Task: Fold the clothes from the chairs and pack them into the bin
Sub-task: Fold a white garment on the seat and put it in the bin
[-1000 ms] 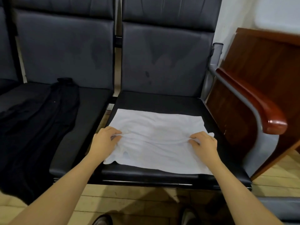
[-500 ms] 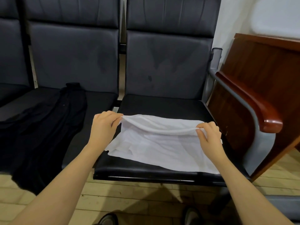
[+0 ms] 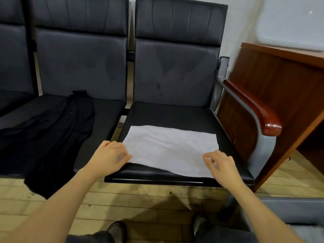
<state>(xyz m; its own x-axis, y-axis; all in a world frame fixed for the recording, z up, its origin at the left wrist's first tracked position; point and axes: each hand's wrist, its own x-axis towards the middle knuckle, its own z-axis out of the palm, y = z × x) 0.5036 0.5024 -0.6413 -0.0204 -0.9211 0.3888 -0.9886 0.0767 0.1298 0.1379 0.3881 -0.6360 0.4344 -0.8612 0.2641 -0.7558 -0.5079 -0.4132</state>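
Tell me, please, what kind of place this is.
Probably a waiting area or office, not a home: a row of joined black seats with a wood-capped armrest, a wooden desk beside them, and a plank floor.

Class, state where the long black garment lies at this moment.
In the head view, the long black garment lies left of the folded white cloth, draped across the neighbouring black chair seat, its near end hanging toward the floor.

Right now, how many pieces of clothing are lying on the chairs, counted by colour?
White: 1, the folded white cloth on the right seat
Black: 1, the black garment draped over the left seat
Total: 2
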